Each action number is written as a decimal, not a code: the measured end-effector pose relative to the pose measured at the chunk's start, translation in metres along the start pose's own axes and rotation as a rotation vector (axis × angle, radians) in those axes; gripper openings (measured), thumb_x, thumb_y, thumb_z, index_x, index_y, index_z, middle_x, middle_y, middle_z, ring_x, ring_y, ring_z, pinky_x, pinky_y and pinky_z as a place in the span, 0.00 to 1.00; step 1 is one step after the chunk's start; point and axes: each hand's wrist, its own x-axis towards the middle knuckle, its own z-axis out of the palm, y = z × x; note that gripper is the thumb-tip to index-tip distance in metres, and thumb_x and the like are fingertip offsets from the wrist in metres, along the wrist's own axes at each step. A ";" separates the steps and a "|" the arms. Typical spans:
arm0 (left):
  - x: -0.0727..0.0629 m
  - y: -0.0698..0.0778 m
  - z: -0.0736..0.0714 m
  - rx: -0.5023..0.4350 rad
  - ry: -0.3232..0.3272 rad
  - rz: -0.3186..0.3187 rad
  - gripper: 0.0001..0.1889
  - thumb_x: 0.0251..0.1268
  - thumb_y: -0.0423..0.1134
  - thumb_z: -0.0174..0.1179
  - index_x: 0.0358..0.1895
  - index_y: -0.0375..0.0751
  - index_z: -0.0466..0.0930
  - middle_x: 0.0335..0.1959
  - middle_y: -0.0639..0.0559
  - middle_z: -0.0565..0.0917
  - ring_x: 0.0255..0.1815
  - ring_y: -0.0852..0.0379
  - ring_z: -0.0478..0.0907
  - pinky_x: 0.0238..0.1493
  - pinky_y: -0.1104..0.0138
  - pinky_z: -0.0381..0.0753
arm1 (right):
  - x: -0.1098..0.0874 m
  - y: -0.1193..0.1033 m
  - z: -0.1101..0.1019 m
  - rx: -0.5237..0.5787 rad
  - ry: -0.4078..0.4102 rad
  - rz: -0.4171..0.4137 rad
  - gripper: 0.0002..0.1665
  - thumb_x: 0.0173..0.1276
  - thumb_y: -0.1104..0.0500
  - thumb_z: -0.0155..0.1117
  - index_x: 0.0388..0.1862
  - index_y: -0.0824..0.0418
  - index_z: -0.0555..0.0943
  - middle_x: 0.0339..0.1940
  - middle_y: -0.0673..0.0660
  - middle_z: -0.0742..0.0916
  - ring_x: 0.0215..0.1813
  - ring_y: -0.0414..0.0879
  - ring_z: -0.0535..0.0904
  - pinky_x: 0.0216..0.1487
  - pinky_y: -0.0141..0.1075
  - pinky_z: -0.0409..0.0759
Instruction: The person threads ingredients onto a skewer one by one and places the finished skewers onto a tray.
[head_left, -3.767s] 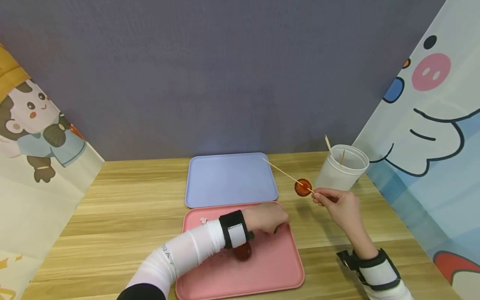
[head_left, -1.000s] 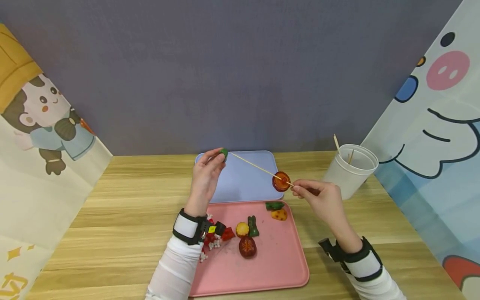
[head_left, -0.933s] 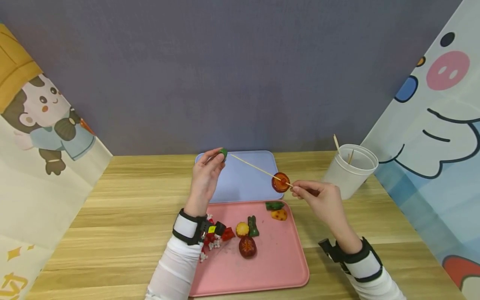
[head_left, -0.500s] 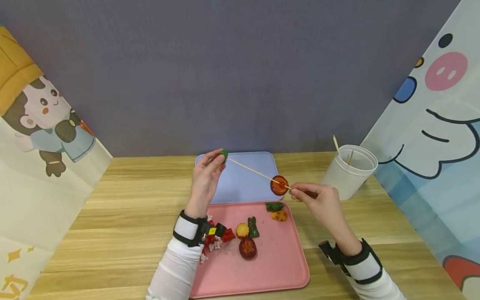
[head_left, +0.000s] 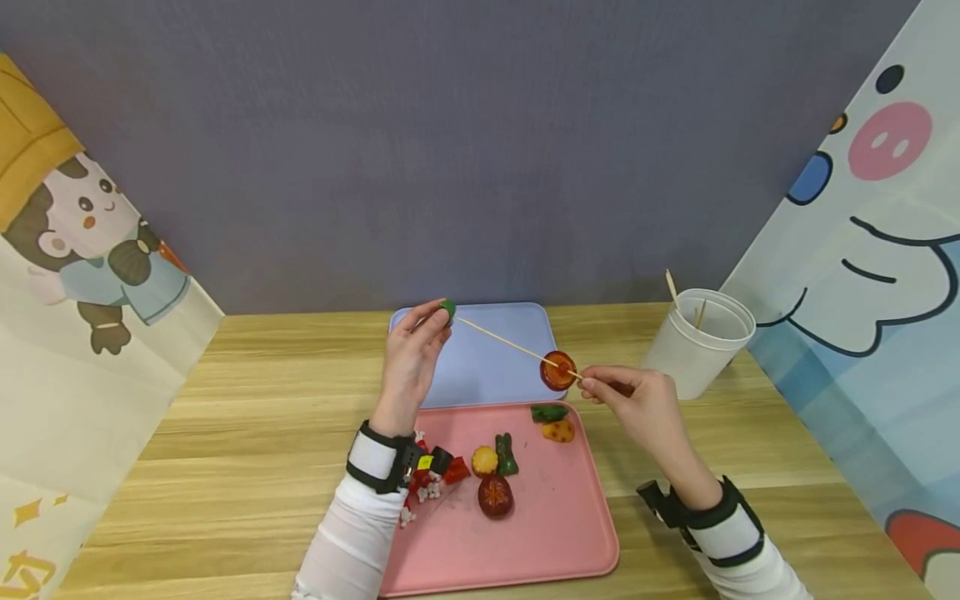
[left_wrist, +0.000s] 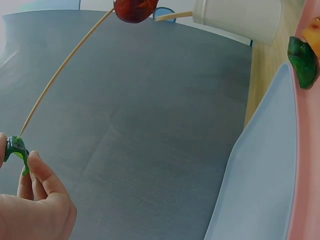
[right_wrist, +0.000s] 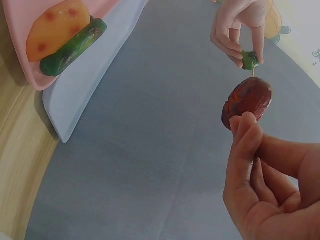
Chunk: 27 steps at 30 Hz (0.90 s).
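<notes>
My left hand [head_left: 411,354] pinches a curved piece of green pepper [left_wrist: 17,147] between thumb and fingers above the blue tray. My right hand [head_left: 637,408] pinches the lower end of a thin wooden skewer [head_left: 502,339]. A dark red-brown mushroom cap [head_left: 558,371] is threaded on it, close to the right fingertips. The skewer slants up to the left, its pointed end meeting the pepper's edge in the left wrist view. It bends slightly there. Whether the point has pierced the pepper, I cannot tell.
The pink tray [head_left: 525,542] holds another mushroom [head_left: 496,496], a corn slice [head_left: 484,460], green pieces [head_left: 506,454], a spotted yellow slice [head_left: 558,430] and red-and-white pieces [head_left: 455,469]. Behind it lies the blue tray [head_left: 487,387]. A white cup [head_left: 693,350] with sticks stands at right.
Since the oldest frame, my left hand has risen from the pink tray with the green pepper to the skewer's tip. My right hand has shifted left. Over the last half second almost nothing moved.
</notes>
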 end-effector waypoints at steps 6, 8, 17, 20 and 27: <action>-0.001 -0.001 0.000 0.018 -0.012 -0.005 0.10 0.64 0.26 0.57 0.37 0.43 0.84 0.38 0.52 0.81 0.36 0.60 0.79 0.42 0.73 0.79 | 0.000 0.000 0.000 -0.004 -0.006 0.001 0.07 0.60 0.64 0.68 0.37 0.65 0.87 0.28 0.58 0.89 0.28 0.48 0.86 0.29 0.26 0.81; -0.001 -0.001 0.000 0.023 -0.012 -0.007 0.09 0.64 0.26 0.57 0.37 0.44 0.84 0.39 0.52 0.81 0.37 0.60 0.79 0.42 0.73 0.79 | 0.000 0.001 0.000 0.000 -0.006 0.003 0.07 0.60 0.64 0.68 0.37 0.65 0.87 0.28 0.58 0.89 0.28 0.48 0.86 0.29 0.26 0.81; -0.001 -0.003 0.000 0.025 -0.010 -0.011 0.08 0.65 0.27 0.57 0.38 0.43 0.83 0.38 0.52 0.81 0.37 0.60 0.79 0.42 0.72 0.79 | 0.000 0.000 0.000 -0.007 -0.001 -0.001 0.07 0.60 0.64 0.68 0.37 0.65 0.87 0.28 0.57 0.89 0.28 0.50 0.86 0.29 0.25 0.81; -0.001 -0.003 0.000 0.019 -0.008 -0.010 0.08 0.65 0.28 0.57 0.38 0.43 0.83 0.38 0.52 0.81 0.37 0.61 0.79 0.42 0.73 0.79 | 0.000 0.000 0.000 -0.007 -0.003 0.004 0.07 0.60 0.64 0.68 0.37 0.65 0.87 0.28 0.58 0.89 0.28 0.49 0.86 0.29 0.25 0.81; -0.001 -0.005 0.002 0.009 0.016 -0.008 0.07 0.65 0.29 0.57 0.36 0.43 0.83 0.37 0.52 0.81 0.35 0.61 0.79 0.41 0.73 0.79 | 0.000 0.000 0.000 -0.008 -0.012 0.028 0.08 0.60 0.63 0.68 0.38 0.65 0.87 0.29 0.58 0.89 0.28 0.44 0.86 0.29 0.27 0.82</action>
